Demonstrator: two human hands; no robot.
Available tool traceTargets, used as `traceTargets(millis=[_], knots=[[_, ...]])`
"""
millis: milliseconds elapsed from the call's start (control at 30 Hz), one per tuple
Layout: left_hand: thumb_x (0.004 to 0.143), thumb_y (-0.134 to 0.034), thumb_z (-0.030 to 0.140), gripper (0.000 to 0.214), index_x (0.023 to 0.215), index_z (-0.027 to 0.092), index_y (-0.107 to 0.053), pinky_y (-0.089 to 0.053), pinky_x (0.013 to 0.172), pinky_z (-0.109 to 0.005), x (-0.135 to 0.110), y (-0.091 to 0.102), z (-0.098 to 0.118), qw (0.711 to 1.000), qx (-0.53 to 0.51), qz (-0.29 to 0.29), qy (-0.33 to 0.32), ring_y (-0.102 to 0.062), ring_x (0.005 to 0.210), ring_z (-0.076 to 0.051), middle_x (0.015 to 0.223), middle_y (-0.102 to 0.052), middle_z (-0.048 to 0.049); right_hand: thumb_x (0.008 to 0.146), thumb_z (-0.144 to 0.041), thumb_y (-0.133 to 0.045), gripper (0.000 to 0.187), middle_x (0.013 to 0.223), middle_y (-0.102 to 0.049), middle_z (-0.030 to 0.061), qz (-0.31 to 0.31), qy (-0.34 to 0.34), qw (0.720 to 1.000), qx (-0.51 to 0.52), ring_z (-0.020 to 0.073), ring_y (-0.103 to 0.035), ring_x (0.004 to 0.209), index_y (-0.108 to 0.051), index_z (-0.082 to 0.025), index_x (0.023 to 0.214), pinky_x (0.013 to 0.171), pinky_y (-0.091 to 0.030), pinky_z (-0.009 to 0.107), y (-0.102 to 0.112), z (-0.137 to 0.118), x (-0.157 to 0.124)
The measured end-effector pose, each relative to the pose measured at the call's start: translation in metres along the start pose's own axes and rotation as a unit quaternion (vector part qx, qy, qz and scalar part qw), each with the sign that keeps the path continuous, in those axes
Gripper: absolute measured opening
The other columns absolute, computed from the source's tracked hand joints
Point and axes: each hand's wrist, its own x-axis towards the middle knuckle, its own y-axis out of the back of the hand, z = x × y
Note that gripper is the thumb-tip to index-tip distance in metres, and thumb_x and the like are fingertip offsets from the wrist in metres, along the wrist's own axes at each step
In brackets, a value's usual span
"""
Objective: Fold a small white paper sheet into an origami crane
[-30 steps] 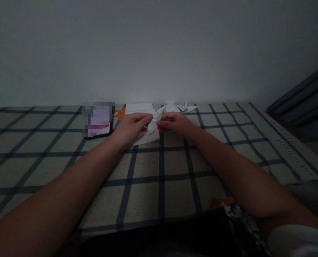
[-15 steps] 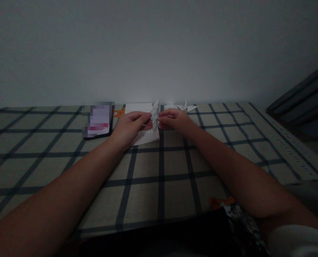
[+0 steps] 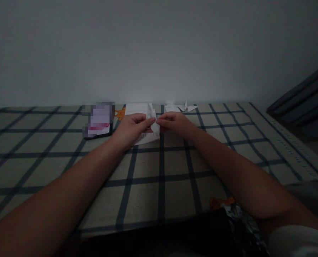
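Observation:
Between my two hands is a small folded piece of white paper [image 3: 155, 127], its pointed part tilted up and away. My left hand [image 3: 133, 125] pinches its left side between thumb and fingers. From the other side my right hand [image 3: 173, 120] pinches the paper's edge, with the fingertips of both hands nearly meeting. Under the hands lies a white sheet [image 3: 139, 108] with faint print, partly covered by my left hand. Just beyond my right hand rests a folded paper crane [image 3: 186, 107] beside another white paper piece [image 3: 171, 107].
A phone [image 3: 101, 119] with a blurred-out screen lies left of my hands, an orange figure [image 3: 120, 113] beside it. The checked cloth [image 3: 148, 185] covers the surface up to the wall [image 3: 159, 50]. Dark folded fabric [image 3: 306, 103] hangs at the far right.
The folded paper has turned from standing upright to leaning back and left. My fingertips have come closer together on it, and my right hand has shifted slightly down.

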Motion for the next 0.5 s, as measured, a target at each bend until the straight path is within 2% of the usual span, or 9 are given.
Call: traceTargets(millis=[133,367,500], knots=[[0.071,-0.084,0.05,0.038,0.066,0.016,-0.068,-0.056,0.068,-0.027,-0.0004,-0.0009,0.0015,1.0,-0.001,0.016,-0.011,-0.062,0.063,-0.013,0.069,-0.067,-0.002,0.082,-0.041,-0.076,0.027,0.074,-0.073,0.0031,0.006,-0.015,1.0,-0.002,0.0114,-0.067,0.068,-0.072,-0.014,0.083,0.072,-0.057,0.027,0.0004,-0.0059,-0.0024],[0.069,-0.085,0.044,0.032,0.071,0.015,-0.071,-0.052,0.062,-0.026,-0.0011,-0.0018,0.0001,1.0,0.009,0.011,0.013,-0.065,0.062,-0.014,0.07,-0.071,-0.0048,0.086,-0.037,-0.069,0.024,0.068,-0.067,0.0008,0.024,0.047,0.988,-0.145,0.0114,-0.06,0.063,-0.069,-0.015,0.08,0.062,-0.047,0.025,-0.0007,-0.0085,-0.002],[0.072,-0.082,0.046,0.032,0.08,0.016,-0.075,-0.05,0.061,-0.026,0.0001,0.002,-0.002,0.999,0.033,-0.009,0.01,-0.065,0.063,-0.016,0.075,-0.074,-0.0069,0.087,-0.036,-0.066,0.022,0.07,-0.067,0.0006,0.005,0.033,0.993,-0.116,0.0115,-0.061,0.065,-0.067,-0.015,0.081,0.063,-0.047,0.025,-0.0024,-0.008,-0.0023]])
